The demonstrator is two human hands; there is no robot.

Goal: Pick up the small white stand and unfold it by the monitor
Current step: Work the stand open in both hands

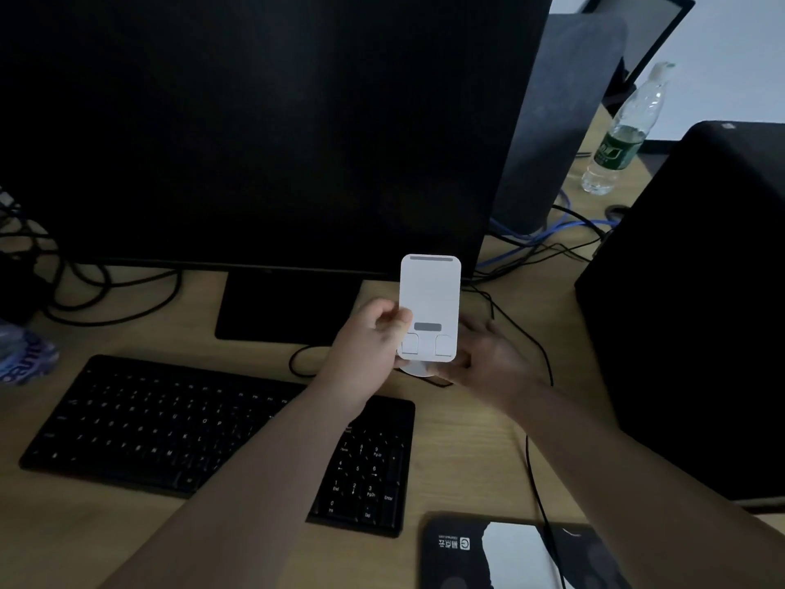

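**Two hands hold a white stand upright in front of a dark monitor**

Nearest the viewer, a black mouse pad (509,554) lies at the tabletop's (467,440) front edge, a thin black cable (536,482) running across it. Behind it, two bare forearms reach forward over a black keyboard (170,427). The left hand (374,337) pinches the left edge of the small white stand (430,297) between thumb and fingers. The right hand (488,354) cups the stand's lower right side and its rounded base from behind. The stand's flat panel is upright, overlapping the lower right corner of the monitor (272,129). A clear water bottle (622,133) stands near the tabletop's far right edge.
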